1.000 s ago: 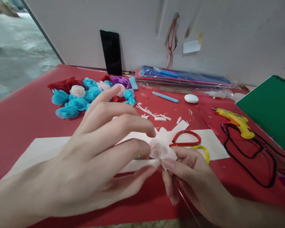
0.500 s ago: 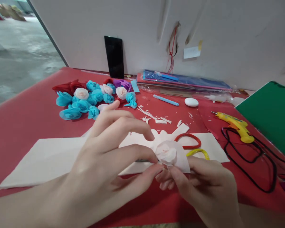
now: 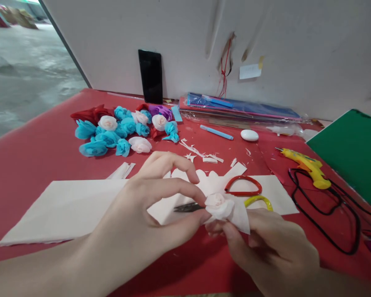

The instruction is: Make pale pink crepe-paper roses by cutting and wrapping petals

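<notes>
A pale pink paper rose [image 3: 219, 205] is held between both hands above the red table, with a loose petal spreading on its right side. My left hand [image 3: 160, 202] pinches the rose's left edge between thumb and index finger. From below and the right, my right hand [image 3: 266, 243] grips its base and the loose petal. Behind the rose lie scissors [image 3: 243, 185] with one red and one yellow handle loop, their dark blades partly hidden by my fingers. Under them are cut petal pieces and a pale paper strip [image 3: 64, 210].
Finished blue, red, purple and pale pink paper flowers [image 3: 123, 128] cluster at the back left. A phone [image 3: 150, 76] leans on the wall. Paper scraps [image 3: 200, 152], a blue pen [image 3: 216, 132] and a white oval object [image 3: 249, 135] lie behind. A yellow glue gun [image 3: 306, 165] with its black cord lies right.
The rose has tilted and turned slightly in my hands. My left fingers have curled lower, uncovering a pale pink flower behind and more of the scissor blades.
</notes>
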The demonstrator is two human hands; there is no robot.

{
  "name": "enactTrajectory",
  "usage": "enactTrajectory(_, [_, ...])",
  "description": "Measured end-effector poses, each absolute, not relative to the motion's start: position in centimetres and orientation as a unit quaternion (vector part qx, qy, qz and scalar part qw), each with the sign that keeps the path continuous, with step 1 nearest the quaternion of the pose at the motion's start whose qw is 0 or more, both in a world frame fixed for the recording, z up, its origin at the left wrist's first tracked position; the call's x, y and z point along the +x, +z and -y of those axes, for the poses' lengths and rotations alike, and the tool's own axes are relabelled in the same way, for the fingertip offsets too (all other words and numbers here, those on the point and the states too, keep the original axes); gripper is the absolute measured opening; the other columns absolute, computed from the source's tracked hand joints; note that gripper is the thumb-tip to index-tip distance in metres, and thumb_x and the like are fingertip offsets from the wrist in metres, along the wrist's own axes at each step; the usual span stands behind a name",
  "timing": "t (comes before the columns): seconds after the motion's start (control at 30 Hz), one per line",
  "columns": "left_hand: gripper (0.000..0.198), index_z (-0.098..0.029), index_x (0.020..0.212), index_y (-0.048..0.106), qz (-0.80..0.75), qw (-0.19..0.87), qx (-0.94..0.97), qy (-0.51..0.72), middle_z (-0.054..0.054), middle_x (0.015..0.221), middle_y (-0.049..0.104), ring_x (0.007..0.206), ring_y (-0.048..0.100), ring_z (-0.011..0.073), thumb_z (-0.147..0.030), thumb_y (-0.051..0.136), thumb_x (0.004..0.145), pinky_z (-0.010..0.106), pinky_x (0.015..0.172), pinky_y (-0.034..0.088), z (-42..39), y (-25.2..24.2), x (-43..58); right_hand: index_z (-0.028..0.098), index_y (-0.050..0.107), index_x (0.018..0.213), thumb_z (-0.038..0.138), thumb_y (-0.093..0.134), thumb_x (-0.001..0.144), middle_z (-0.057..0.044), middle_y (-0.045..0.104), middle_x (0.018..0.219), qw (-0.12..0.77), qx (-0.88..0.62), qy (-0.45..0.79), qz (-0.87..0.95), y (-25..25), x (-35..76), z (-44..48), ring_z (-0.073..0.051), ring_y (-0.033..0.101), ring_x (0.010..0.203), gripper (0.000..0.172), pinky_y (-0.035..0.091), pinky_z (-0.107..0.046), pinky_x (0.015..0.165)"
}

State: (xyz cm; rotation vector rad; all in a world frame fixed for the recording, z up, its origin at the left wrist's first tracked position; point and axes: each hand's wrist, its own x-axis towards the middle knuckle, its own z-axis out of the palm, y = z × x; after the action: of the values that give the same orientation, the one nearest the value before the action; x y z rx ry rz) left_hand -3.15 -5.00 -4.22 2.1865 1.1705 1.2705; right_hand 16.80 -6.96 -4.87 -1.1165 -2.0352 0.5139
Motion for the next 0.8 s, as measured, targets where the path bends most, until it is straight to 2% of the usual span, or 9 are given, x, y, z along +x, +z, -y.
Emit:
enactTrajectory(0.13, [0.019, -0.029, 0.065, 0.071, -0.414, 0.258, 0.748, 0.451, -0.005, 0.082, 0.065, 0.077, 0.069, 0.0118, -0.016, 0.064, 0.077, 0.018, 0.063, 0.057, 5.1, -4.3, -2.9, 0.025, 0.063, 0.07, 0.012, 0.062, 0.085, 0.002, 0.065, 0.048, 0.391, -0.37, 0.174, 0.824, -4.7, 17.2, 6.8, -0.013, 0.058, 0.04, 0.02, 0.05, -0.02, 0.046])
enactTrajectory(0.23, [0.019, -0.03, 0.068, 0.072, -0.418, 0.331, 0.727, 0.433, -0.006, 0.088, 0.067, 0.071, 0.069, 0.0103, -0.016, 0.064, 0.077, 0.018, 0.059, 0.057, 5.2, -4.5, -3.0, 0.027, 0.064, 0.083, 0.006, 0.062, 0.083, 0.003, 0.075, 0.065, 0.413, -0.313, 0.18, 0.836, -4.9, 17.6, 6.3, -0.013, 0.067, 0.051, 0.021, 0.056, -0.018, 0.054])
enactTrajectory(0.33, [0.015, -0.03, 0.071, 0.073, -0.403, 0.413, 0.701, 0.419, -0.005, 0.098, 0.072, 0.085, 0.074, 0.014, -0.02, 0.069, 0.081, 0.019, 0.065, 0.06, 5.2, -4.8, -3.0, 0.026, 0.067, 0.091, 0.004, 0.059, 0.083, 0.003, 0.079, 0.072, 0.402, -0.273, 0.158, 0.86, -5.3, 17.9, 5.4, -0.013, 0.073, 0.063, 0.025, 0.059, -0.018, 0.064])
enactTrajectory(0.43, [0.011, -0.03, 0.072, 0.073, -0.391, 0.5, 0.645, 0.425, -0.006, 0.106, 0.074, 0.102, 0.073, 0.0166, -0.022, 0.072, 0.081, 0.02, 0.078, 0.061, 5.5, -5.2, -3.0, 0.02, 0.071, 0.095, 0.002, 0.057, 0.083, -0.002, 0.082, 0.085, 0.384, -0.275, 0.139, 0.871, -5.9, 18.1, 4.5, -0.015, 0.078, 0.078, 0.026, 0.06, -0.018, 0.076])
enactTrajectory(0.53, [0.013, -0.029, 0.072, 0.072, -0.382, 0.584, 0.58, 0.419, -0.008, 0.108, 0.072, 0.1, 0.073, 0.0135, -0.021, 0.07, 0.082, 0.017, 0.081, 0.06, 5.7, -5.7, -2.8, 0.017, 0.073, 0.092, 0.006, 0.059, 0.087, -0.005, 0.082, 0.086, 0.401, -0.293, 0.124, 0.859, -6.5, 18.0, 4.2, -0.017, 0.078, 0.081, 0.019, 0.061, -0.02, 0.079])
enactTrajectory(0.67, [0.021, -0.031, 0.073, 0.074, -0.35, 0.65, 0.528, 0.419, -0.009, 0.102, 0.069, 0.09, 0.073, 0.0081, -0.015, 0.065, 0.083, 0.013, 0.079, 0.058, 5.9, -6.2, -2.7, 0.017, 0.072, 0.096, 0.012, 0.056, 0.093, -0.006, 0.082, 0.086, 0.406, -0.267, 0.12, 0.866, -6.9, 18.1, 4.2, -0.016, 0.078, 0.082, 0.017, 0.06, -0.021, 0.079])
enactTrajectory(0.8, [0.022, -0.029, 0.072, 0.075, -0.34, 0.677, 0.505, 0.414, -0.005, 0.102, 0.066, 0.095, 0.071, 0.0115, -0.012, 0.065, 0.081, 0.018, 0.083, 0.059, 6.1, -6.2, -2.6, 0.015, 0.07, 0.099, 0.018, 0.052, 0.098, -0.007, 0.081, 0.087, 0.395, -0.224, 0.1, 0.886, -6.6, 18.3, 4.1, -0.015, 0.077, 0.084, 0.019, 0.059, -0.021, 0.077])
